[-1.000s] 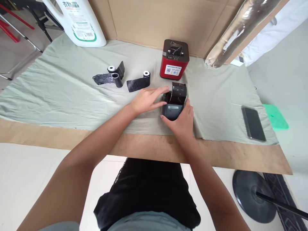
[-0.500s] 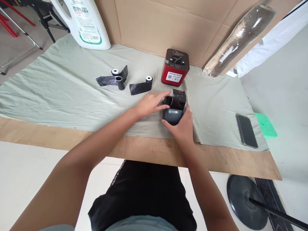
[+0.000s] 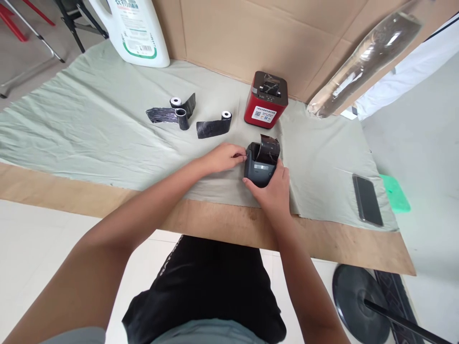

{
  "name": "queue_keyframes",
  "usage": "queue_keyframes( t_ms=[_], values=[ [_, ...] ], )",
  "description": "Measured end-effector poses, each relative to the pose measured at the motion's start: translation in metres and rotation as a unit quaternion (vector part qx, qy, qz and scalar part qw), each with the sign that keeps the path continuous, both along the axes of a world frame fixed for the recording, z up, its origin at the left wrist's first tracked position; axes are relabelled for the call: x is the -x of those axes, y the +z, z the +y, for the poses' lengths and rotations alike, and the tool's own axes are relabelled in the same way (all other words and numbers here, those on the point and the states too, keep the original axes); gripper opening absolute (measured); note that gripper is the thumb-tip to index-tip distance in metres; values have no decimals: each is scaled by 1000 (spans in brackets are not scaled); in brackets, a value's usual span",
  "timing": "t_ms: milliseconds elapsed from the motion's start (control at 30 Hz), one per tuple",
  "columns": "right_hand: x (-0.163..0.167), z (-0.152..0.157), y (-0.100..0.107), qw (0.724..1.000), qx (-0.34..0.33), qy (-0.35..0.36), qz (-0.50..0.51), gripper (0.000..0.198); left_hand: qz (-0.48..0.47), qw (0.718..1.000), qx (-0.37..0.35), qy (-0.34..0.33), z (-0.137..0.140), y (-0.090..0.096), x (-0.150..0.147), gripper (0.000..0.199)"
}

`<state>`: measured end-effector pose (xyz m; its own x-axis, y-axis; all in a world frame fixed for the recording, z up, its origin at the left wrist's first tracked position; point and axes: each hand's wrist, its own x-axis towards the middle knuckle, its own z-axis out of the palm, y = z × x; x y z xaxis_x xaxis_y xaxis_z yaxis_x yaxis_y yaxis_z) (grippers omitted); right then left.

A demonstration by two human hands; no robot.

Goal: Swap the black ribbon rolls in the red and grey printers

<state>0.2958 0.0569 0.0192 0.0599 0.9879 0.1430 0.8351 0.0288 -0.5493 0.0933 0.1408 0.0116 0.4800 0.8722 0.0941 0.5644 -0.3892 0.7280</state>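
A small dark grey portable printer (image 3: pixel 259 175) sits on the cloth near the table's front edge, with a strip of black paper (image 3: pixel 268 150) curling up out of its top. My right hand (image 3: pixel 273 187) is wrapped round its right side and front, the thumb at the near left corner. Close against the printer's left side, my left hand (image 3: pixel 226 157) has its fingertips pinched together. A small dark sliver shows between those fingers; what it is I cannot make out. Behind the printer stands a red box-shaped printer (image 3: pixel 264 107) with a dark top and a white label.
Left of the printers lie black paper rolls (image 3: pixel 215 126), partly unwound. A white detergent jug (image 3: pixel 141 36) and a cardboard panel (image 3: pixel 222 36) stand at the back. A clear plastic-wrapped object (image 3: pixel 362 67) leans at right. A phone (image 3: pixel 367 199) lies near the right edge beside a green item (image 3: pixel 396 193).
My left hand has drawn back from the printer's top to its left side, and its spread fingers have closed into a pinch. My right hand keeps its hold. The view has shifted slightly.
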Motion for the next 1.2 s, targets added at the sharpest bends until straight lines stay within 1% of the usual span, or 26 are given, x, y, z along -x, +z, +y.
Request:
queue_keyframes(
  t_ms=[100, 167, 267, 333, 433, 500, 600, 767, 933, 1133, 1200],
  values=[
    [0, 1, -1, 1000, -7, -1, 5, 110, -34, 998, 37, 33, -1, 0, -2, 21],
    [0, 1, -2, 1000, -15, 0, 12, 109, -43, 998, 28, 46, -2, 2, -1, 19],
    [-1, 1, -3, 1000, -24, 5, 18, 107, -25, 998, -29, 59, -8, 8, 1, 21],
    [-1, 2, -4, 999, -31, 9, 19, 107, 6, 995, -72, 69, -14, 11, 2, 27],
    [-2, 2, -7, 999, -50, 11, 16, 106, 68, 989, -105, 75, -24, 9, 3, 39],
    [-3, 3, -9, 998, -60, 13, 11, 105, 92, 988, -99, 73, -29, 4, 2, 45],
    [-4, 4, -10, 998, -58, 15, 9, 105, 98, 990, -76, 72, -35, -2, -1, 49],
    [-3, 4, -8, 999, -44, 16, 25, 107, 110, 989, -54, 81, -38, 0, -4, 50],
    [-2, 6, -9, 998, -46, 12, 32, 108, 164, 981, -65, 78, -38, 1, -6, 54],
    [-3, 7, -10, 998, -51, 13, 27, 106, 194, 972, -103, 79, -40, -5, -12, 56],
    [-2, 7, -11, 998, -52, 12, 26, 106, 187, 973, -105, 81, -40, -8, -13, 58]
  ],
)
